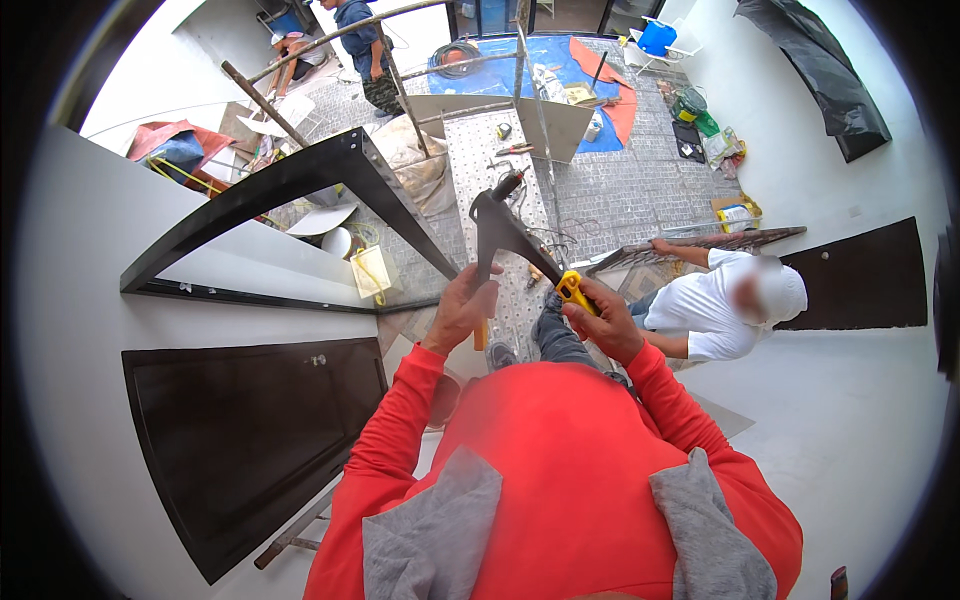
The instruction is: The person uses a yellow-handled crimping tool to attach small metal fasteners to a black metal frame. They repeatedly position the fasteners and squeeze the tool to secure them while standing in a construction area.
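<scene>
My right hand (606,316) is closed round the yellow handle of what looks like a hacksaw (515,236) with a black frame. My left hand (466,308) grips its other end, where a grey part and an orange-yellow piece show by the fingers. I cannot make out the blade. Both hands are in front of my chest, above a perforated metal plank (505,300). On that plank lie a tape measure (503,131), red-handled pliers (515,149) and other small tools. Just left of my left hand, a dark angled metal frame (350,170) juts from the wall.
Scaffold pipes (400,90) cross ahead. A co-worker in white (725,300) stands below right, one hand on a dark latticed piece (700,246). Two other people are at the far left. Dark doors (255,430) flank me. A blue tarp (510,60) covers floor at the back.
</scene>
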A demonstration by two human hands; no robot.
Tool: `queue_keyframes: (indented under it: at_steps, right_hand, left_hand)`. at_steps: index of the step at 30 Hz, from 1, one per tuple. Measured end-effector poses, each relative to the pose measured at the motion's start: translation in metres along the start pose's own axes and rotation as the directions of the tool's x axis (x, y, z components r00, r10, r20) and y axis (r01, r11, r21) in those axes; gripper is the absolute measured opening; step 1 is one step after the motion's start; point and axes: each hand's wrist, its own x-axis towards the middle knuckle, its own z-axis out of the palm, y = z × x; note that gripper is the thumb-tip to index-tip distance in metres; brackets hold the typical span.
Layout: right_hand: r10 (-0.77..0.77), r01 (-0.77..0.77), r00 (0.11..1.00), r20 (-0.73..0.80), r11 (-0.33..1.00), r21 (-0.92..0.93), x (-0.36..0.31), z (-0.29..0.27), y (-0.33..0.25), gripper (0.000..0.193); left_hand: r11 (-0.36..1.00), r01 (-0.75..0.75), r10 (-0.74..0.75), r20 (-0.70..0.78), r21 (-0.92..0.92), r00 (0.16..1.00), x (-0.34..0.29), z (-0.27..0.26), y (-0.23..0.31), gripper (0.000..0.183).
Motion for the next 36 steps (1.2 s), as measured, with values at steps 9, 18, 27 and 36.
queue_keyframes:
  at_steps: [9, 18, 27, 36]
  right_hand:
    - [-0.090, 0.085, 0.995, -0.040, 0.991, -0.105, 0.009, 0.023, 0.021, 0.034]
    - [-0.196, 0.193, 0.980, -0.012, 0.973, -0.130, 0.012, -0.006, 0.010, 0.033]
    - [-0.064, 0.062, 0.998, 0.021, 0.992, 0.114, 0.016, 0.012, 0.022, 0.041]
    - [0.117, -0.180, 0.960, 0.254, 0.953, 0.243, 0.007, -0.010, 0.027, 0.042]
  left_hand:
    - [0.888, -0.009, -0.050, -0.117, -0.459, 0.992, -0.001, 0.066, 0.004, 0.026]
    - [0.995, 0.017, -0.018, -0.002, -0.095, 1.000, -0.001, 0.008, 0.012, 0.025]
    - [0.976, -0.017, 0.022, 0.020, -0.217, 1.000, 0.002, 0.040, 0.024, 0.029]
    - [0.947, -0.093, 0.099, 0.004, -0.307, 0.995, 0.016, 0.031, 0.054, 0.036]
